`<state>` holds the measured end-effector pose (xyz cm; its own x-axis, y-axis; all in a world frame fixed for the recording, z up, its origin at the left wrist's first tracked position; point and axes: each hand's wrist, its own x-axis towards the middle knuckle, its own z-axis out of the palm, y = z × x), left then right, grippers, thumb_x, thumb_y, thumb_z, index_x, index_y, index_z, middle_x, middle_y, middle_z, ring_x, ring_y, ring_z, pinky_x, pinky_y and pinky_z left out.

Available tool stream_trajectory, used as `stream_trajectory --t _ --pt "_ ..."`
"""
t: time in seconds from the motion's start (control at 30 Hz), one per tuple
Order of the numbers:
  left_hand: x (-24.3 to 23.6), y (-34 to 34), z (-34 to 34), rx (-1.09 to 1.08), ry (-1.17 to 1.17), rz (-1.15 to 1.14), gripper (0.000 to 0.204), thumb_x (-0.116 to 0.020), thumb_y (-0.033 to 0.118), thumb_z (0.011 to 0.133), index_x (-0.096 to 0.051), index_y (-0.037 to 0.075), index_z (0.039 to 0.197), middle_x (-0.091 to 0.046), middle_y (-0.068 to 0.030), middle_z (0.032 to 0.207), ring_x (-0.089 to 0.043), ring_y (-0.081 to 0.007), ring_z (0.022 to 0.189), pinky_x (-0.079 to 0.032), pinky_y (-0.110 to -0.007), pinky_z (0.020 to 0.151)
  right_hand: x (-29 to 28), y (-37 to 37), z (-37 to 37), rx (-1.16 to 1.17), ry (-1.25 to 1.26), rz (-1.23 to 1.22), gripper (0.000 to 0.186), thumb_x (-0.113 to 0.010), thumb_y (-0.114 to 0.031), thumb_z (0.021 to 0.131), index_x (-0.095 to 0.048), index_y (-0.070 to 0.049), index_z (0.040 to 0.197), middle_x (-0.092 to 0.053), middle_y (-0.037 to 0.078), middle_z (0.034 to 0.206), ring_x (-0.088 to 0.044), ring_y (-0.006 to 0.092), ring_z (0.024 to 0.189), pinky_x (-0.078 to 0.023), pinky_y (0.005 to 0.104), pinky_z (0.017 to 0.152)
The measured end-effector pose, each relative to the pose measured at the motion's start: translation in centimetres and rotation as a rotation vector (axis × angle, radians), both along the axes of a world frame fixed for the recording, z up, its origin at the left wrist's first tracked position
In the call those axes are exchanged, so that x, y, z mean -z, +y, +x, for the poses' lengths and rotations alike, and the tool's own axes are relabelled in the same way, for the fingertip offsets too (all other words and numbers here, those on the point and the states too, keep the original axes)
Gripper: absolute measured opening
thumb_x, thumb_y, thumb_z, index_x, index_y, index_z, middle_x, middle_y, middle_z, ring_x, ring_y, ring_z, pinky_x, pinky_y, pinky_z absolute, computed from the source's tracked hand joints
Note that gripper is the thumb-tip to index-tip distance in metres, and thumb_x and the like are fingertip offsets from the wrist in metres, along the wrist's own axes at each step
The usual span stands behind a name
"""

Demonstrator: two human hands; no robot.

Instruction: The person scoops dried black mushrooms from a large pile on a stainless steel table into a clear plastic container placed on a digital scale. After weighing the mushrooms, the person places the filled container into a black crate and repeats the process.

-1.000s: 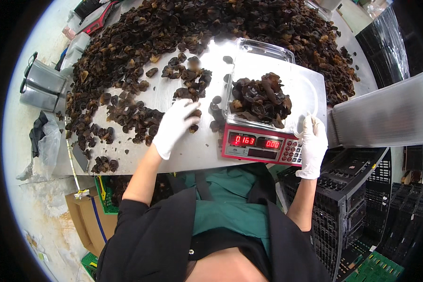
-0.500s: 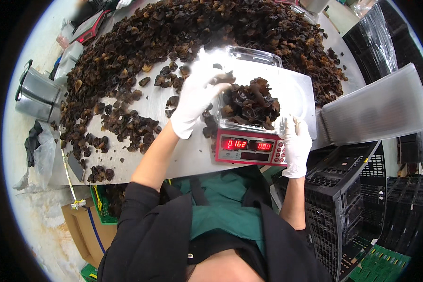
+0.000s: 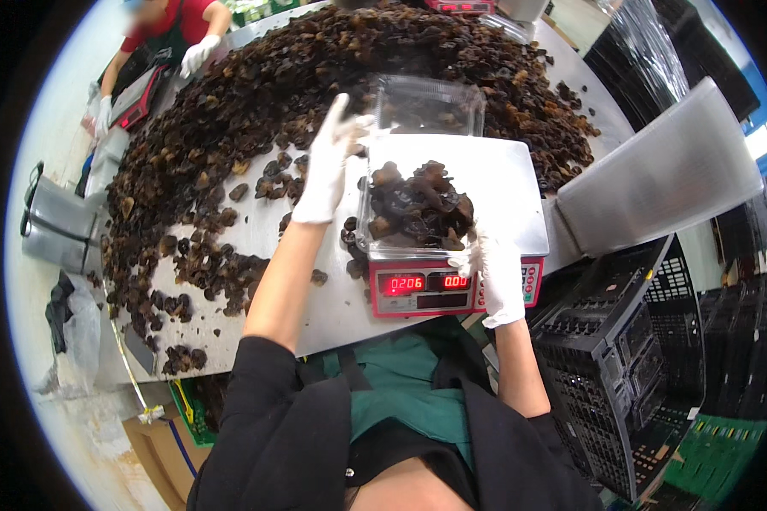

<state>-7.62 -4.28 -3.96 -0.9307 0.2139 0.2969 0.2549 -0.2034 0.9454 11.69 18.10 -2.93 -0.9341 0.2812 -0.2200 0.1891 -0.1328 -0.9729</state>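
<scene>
A clear plastic clamshell box [image 3: 375, 244] stands on a red digital scale [image 3: 422, 300] with a white plate [image 3: 507, 179]. Dark brown wood ear mushrooms [image 3: 419, 204] are heaped in it. Its clear lid [image 3: 430, 109] is folded back on the far side. My left hand [image 3: 322, 166], white-gloved, is raised beside the left edge of box and lid, fingers stretched and apart, slightly blurred, with nothing visible in it. The white-gloved right hand [image 3: 496, 274] closes at the box's near right corner, fingertips on its rim.
A large pile of wood ear mushrooms [image 3: 256, 102] covers the table's far side; loose pieces lie left. Stacked clear containers [image 3: 660, 183] lean at right above black crates [image 3: 605, 375]. At the far left a co-worker's gloved hand [image 3: 198, 56] is near another red scale [image 3: 141, 98].
My left hand has let go of a mushroom piece and moved left off the box. The right hand has shifted onto the box's corner. The scale's reading changed; a co-worker came into view.
</scene>
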Motion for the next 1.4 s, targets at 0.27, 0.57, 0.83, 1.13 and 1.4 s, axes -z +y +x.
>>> stream_trajectory --t 0.27,0.57,0.83,1.13,1.4 --pt "1.1 -5.0 12.4 -0.016 -0.251 -0.363 0.034 -0.071 0.006 0.087 -0.058 0.004 0.119 -0.058 -0.0043 0.11 -0.059 -0.0153 0.098 -0.049 -0.031 0.088 2.5 1.1 0.8 -0.22 0.312 -0.008 0.03 -0.049 -0.029 0.105 -0.062 -0.002 0.106 -0.063 0.007 0.088 -0.059 0.014 0.077 -0.05 0.0301 0.079" --pt "0.9 -2.1 16.9 0.034 -0.262 0.063 0.036 -0.063 -0.005 0.091 -0.049 0.01 0.121 -0.057 -0.0055 0.103 -0.058 -0.0153 0.085 -0.051 -0.029 0.075 -4.1 -0.3 4.0 0.167 0.218 0.122 0.038 -0.051 -0.008 0.096 -0.055 0.0 0.133 -0.06 0.004 0.087 -0.057 0.0087 0.068 -0.049 0.0244 0.061" --pt "-0.7 -1.2 18.3 0.227 -0.022 -0.115 0.064 -0.063 0.026 0.098 -0.034 0.008 0.153 -0.055 -0.0145 0.134 -0.06 -0.0218 0.111 -0.049 -0.039 0.1 -18.5 12.2 19.3 0.731 0.308 0.703 0.018 -0.064 -0.014 0.091 -0.073 -0.006 0.105 -0.072 0.005 0.1 -0.068 0.0137 0.089 -0.056 0.0286 0.077" --pt "2.3 -6.3 14.7 -0.01 -0.207 -0.157 0.037 -0.053 0.008 0.101 -0.053 -0.002 0.137 -0.061 -0.0146 0.129 -0.061 -0.0211 0.11 -0.047 -0.036 0.103 -18.6 35.1 40.3 0.691 -0.539 1.039 0.024 -0.066 -0.026 0.09 -0.073 -0.003 0.09 -0.062 0.003 0.065 -0.053 0.0078 0.056 -0.044 0.0248 0.054" --pt "1.3 -7.5 14.4 -0.159 -0.195 -0.361 0.033 -0.051 0.009 0.102 -0.057 -0.003 0.133 -0.064 -0.014 0.125 -0.061 -0.0201 0.113 -0.047 -0.033 0.103 -9.4 47.4 46.9 1.02 -0.699 0.966 0.024 -0.063 -0.026 0.091 -0.067 -0.002 0.089 -0.06 0.008 0.07 -0.057 0.0222 0.055 -0.051 0.0372 0.054"
